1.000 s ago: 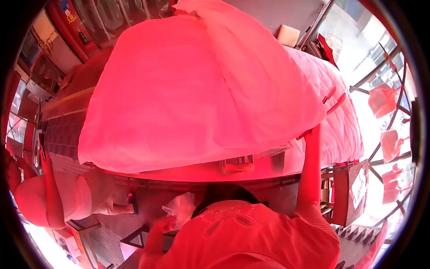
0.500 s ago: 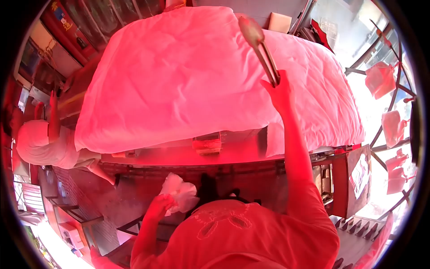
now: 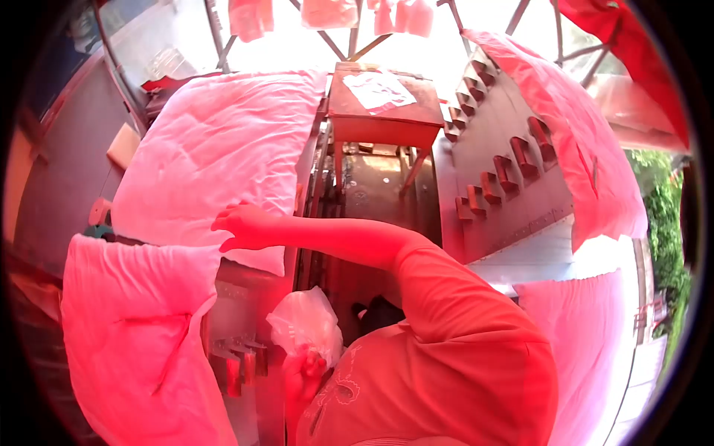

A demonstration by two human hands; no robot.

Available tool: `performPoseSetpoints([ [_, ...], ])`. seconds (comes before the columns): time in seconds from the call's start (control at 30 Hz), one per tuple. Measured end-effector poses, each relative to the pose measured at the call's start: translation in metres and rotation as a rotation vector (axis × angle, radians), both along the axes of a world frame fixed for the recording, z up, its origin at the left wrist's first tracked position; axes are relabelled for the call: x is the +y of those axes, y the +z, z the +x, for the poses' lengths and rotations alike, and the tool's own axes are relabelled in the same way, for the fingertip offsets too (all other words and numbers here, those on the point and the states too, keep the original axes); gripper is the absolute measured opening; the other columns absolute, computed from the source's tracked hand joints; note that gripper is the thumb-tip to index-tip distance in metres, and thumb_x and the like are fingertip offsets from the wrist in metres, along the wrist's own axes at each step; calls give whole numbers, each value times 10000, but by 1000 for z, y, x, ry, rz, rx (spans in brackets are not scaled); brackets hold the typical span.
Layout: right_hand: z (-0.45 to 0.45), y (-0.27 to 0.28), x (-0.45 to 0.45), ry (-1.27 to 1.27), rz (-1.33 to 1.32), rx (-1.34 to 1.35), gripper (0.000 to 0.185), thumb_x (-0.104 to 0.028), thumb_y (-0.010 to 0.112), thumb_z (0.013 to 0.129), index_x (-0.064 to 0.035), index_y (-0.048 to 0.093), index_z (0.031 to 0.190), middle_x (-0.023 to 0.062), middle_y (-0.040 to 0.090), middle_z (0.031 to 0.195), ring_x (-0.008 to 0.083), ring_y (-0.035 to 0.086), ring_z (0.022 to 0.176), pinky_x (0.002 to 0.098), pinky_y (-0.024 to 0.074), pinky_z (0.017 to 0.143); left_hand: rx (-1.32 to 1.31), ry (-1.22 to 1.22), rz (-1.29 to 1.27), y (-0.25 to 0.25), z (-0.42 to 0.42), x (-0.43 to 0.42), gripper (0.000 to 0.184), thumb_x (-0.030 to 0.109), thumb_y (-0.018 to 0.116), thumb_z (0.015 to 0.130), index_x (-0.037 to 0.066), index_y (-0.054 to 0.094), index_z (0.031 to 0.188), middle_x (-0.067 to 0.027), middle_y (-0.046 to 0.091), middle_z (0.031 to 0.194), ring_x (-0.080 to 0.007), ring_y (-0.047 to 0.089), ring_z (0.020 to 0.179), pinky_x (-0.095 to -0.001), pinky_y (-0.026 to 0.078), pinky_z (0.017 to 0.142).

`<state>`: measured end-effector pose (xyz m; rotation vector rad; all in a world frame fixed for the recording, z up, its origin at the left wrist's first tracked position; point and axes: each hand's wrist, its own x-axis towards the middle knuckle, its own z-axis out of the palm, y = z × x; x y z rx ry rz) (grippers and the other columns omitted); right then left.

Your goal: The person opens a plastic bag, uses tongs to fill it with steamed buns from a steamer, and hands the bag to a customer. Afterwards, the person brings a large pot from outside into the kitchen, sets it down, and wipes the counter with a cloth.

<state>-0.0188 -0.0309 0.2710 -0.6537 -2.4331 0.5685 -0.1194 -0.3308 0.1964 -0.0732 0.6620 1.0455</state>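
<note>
My left hand [image 3: 303, 374], low in front of my shirt, has its fingers closed around a translucent plastic bag [image 3: 305, 320]. What the bag contains, if anything, I cannot make out. My right arm reaches across to the left. At its end my right hand [image 3: 249, 225] has its fingers spread over the edge of a padded quilt [image 3: 223, 141], with nothing visible in it. Just below that hand lies a second, folded-back quilt [image 3: 141, 320]. Everything is tinted red by the light. Whether the right fingertips touch the fabric is unclear.
A small wooden table [image 3: 428, 111] with a white sheet [image 3: 379, 91] stands ahead. To the right is a sloping panel [image 3: 476, 141] with rows of block-like pieces, partly under another quilt [image 3: 595, 171]. Bags [image 3: 327, 11] hang at the top.
My view has turned right, towards the wooden table. The metal tongs that my right hand held up are no longer seen in it. The plastic bag stays in my left hand.
</note>
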Motion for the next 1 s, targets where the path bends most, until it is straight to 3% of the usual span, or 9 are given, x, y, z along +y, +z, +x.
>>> performPoseSetpoints([
  [0.23,328,102,-42,-1042,203,102,460,-337,678,718,-25,597,1047,177,613,1012,314,577,962,387,454,821,104,-318,73,-14,14,105,99,53,424,872,-13,477,924,-74,512,804,-152,484,673,-354,421,803],
  [0.33,488,134,-113,-1611,470,-166,472,-282,665,757,1,551,1117,182,607,1029,290,599,929,351,473,788,-12,-465,54,-15,44,141,98,79,432,880,-5,480,895,-70,517,805,-154,489,672,-357,422,801],
  [0.37,535,155,-142,-1718,221,-170,533,-316,679,733,20,537,1122,212,596,1044,316,588,954,363,469,804,-20,-496,61,-12,56,154,99,84,434,881,-3,481,893,-68,518,805,-155,489,673,-355,422,803],
  [0.43,609,153,-189,-2171,272,-449,703,-434,699,664,-18,510,1198,215,603,1039,322,595,945,405,452,843,-34,-553,74,-2,83,179,102,93,438,883,1,481,888,-65,520,805,-156,490,676,-352,422,807],
  [0.5,683,128,-219,-2246,359,-509,706,-453,698,667,-30,514,1203,203,610,1040,312,601,948,410,448,848,-40,-614,95,11,110,208,102,98,446,883,3,481,886,-61,521,804,-156,491,674,-347,421,807],
  [0.67,769,124,-190,-2086,-448,-151,876,-507,712,636,-45,390,1307,197,606,1068,306,596,967,381,453,841,-95,-622,174,38,188,282,122,124,473,883,6,454,856,-62,504,791,-152,490,647,-333,417,803],
  [0.77,788,138,-170,-2073,-616,-208,944,-478,715,638,-48,289,1362,193,603,1062,304,602,948,365,475,804,11,-553,219,61,229,319,114,115,478,876,8,448,852,-65,498,784,-139,477,625,-324,426,785],
  [0.9,780,116,-155,-2006,42,-804,827,-327,679,708,-31,269,1363,196,585,1055,316,613,874,367,500,733,-9,-527,307,71,272,391,108,109,484,873,7,478,910,-65,513,782,-139,486,629,-331,437,794],
  [1.0,777,156,-142,-1876,105,-1005,635,-222,629,744,-23,362,1286,203,574,1025,345,607,808,392,496,702,72,-452,357,87,303,452,133,95,489,866,2,483,960,-77,526,800,-164,505,645,-350,444,796],
])
